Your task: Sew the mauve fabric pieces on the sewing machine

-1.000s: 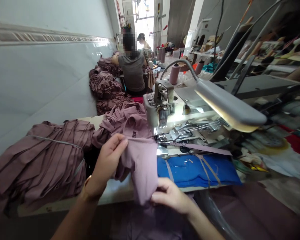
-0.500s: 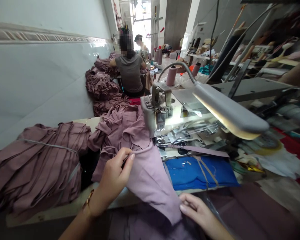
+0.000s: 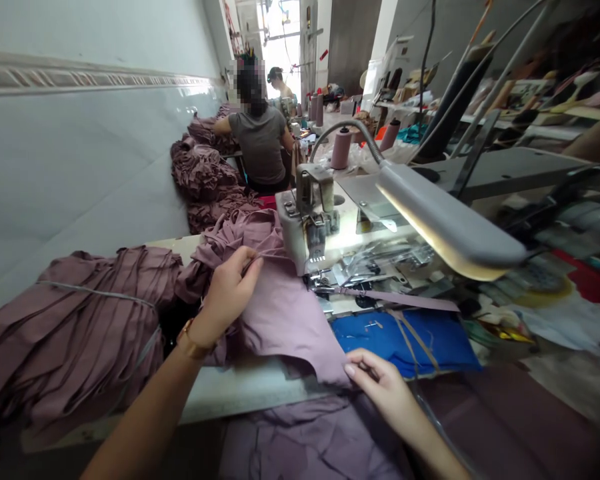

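Observation:
A mauve fabric piece (image 3: 285, 320) is stretched between my two hands, just left of the sewing machine (image 3: 313, 220). My left hand (image 3: 233, 283) pinches its upper left edge, with thumb and fingers pressed together. At the lower right corner, my right hand (image 3: 375, 377) grips the cloth between thumb and fingertips. Behind my left hand, more crumpled mauve fabric (image 3: 245, 230) lies heaped against the machine. A narrow mauve strip (image 3: 400, 299) runs from the needle area toward the right. The needles stand above the cloth's right edge; whether they touch it I cannot tell.
A tied bundle of mauve pieces (image 3: 95, 320) lies on the left. Blue folded cloth (image 3: 405, 343) sits below the machine bed. A lamp (image 3: 445, 220) hangs over the right side. More fabric (image 3: 310, 440) lies below the table edge. A co-worker (image 3: 260, 143) sits ahead.
Both hands have moved up and away from me, carrying the mauve piece toward the machine. More of the pale table edge now shows beneath it. The view has shifted slightly.

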`<state>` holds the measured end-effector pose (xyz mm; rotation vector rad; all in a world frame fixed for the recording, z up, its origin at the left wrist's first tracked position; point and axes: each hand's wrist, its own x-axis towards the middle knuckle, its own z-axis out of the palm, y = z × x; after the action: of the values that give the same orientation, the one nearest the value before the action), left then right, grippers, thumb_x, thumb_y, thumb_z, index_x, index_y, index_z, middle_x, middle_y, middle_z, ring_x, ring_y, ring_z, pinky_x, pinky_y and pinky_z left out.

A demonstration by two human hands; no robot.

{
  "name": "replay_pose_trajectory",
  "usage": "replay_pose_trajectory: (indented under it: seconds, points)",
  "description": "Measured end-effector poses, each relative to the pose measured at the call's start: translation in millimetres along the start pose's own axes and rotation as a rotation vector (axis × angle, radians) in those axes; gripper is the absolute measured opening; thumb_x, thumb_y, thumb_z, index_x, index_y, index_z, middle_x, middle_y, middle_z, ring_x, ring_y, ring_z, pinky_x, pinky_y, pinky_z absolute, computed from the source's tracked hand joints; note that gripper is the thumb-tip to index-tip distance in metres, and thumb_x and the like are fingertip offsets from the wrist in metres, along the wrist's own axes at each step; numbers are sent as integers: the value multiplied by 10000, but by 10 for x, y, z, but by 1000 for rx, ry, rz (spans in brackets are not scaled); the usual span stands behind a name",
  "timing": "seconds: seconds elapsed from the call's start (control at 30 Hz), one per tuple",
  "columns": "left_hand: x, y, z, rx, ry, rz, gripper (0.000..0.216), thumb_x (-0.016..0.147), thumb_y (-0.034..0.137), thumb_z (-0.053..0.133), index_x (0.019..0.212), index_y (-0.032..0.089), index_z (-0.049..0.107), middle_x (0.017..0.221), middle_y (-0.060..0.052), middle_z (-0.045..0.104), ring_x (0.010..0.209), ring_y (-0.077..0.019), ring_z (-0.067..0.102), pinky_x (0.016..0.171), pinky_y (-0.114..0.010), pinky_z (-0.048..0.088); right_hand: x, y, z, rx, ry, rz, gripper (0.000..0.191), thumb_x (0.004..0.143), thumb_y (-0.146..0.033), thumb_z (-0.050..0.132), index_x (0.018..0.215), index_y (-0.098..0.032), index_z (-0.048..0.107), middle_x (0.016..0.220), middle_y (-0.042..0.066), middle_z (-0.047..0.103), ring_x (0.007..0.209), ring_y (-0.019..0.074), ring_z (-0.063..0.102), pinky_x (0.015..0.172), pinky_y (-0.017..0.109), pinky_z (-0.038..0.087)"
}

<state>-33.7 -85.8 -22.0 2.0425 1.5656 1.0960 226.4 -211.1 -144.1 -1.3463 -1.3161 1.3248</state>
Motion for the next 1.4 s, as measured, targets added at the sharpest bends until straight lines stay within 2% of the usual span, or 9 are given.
replay_pose_trajectory:
  seconds: [0.2,0.37,0.5,0.63,0.73,1.0,1.1,1.23,1.4]
  points:
    - [535,-116,-38,-30,-53,129,184,917,334,491,898,177,585,845,-13,622,797,-165,574,725,-263,426,210,-34,71,6,126,-45,200,800,-373,675,785,-175,650,655,-17,558,592,151,506,546,257,391]
    - [884,-124,-82,206,-39,264,194,921,323,480,952,169,593,885,-53,646,833,-209,587,765,-329,454,391,-128,198,33,221,-173,273,819,-337,679,1035,-183,615,660,-37,550,588,144,509,559,255,410]
    - [373,-7,152,438,124,459,268,894,166,458,1136,122,562,1161,-158,607,1116,-300,520,969,-472,401,499,-278,260,-82,206,-214,291,854,-306,635,1115,-177,645,704,-11,594,597,151,545,572,259,447]
    - [-490,50,495,322,-160,703,315,918,121,395,1188,119,557,1173,-154,611,1134,-267,533,994,-438,426,555,-369,245,-257,180,-271,250,873,-273,606,1077,-174,711,861,64,744,681,189,658,649,287,515]
    - [-744,43,574,343,-290,570,269,948,186,412,1138,124,592,1116,-147,602,1065,-266,538,926,-428,457,566,-396,217,-351,178,-352,218,887,-246,598,1042,-187,740,992,84,780,828,223,718,766,307,545]
    - [-477,-31,465,334,-321,462,271,911,151,448,1126,145,612,1137,-137,551,1086,-271,495,942,-429,443,532,-401,221,-529,154,-490,256,932,-216,543,1106,-221,730,1075,78,775,972,236,725,883,313,540]
    - [-316,-105,456,306,-333,435,342,860,99,473,1172,152,603,1143,-121,555,1091,-263,497,967,-416,439,562,-466,227,-619,129,-422,309,934,-241,534,1200,-238,691,1093,86,776,917,255,746,818,328,562]
    - [-65,-190,454,266,-362,449,360,851,90,477,1175,166,614,1126,-103,576,1075,-242,525,973,-387,452,650,-624,225,-749,70,-305,360,928,-276,529,1262,-237,656,789,74,810,674,266,754,646,331,568]
    - [-196,-166,457,423,-150,303,305,907,192,467,1168,155,620,1109,-132,593,1085,-285,539,953,-439,453,479,-643,168,-710,97,-320,320,931,-300,515,1190,-214,682,873,84,797,725,260,742,688,326,545]
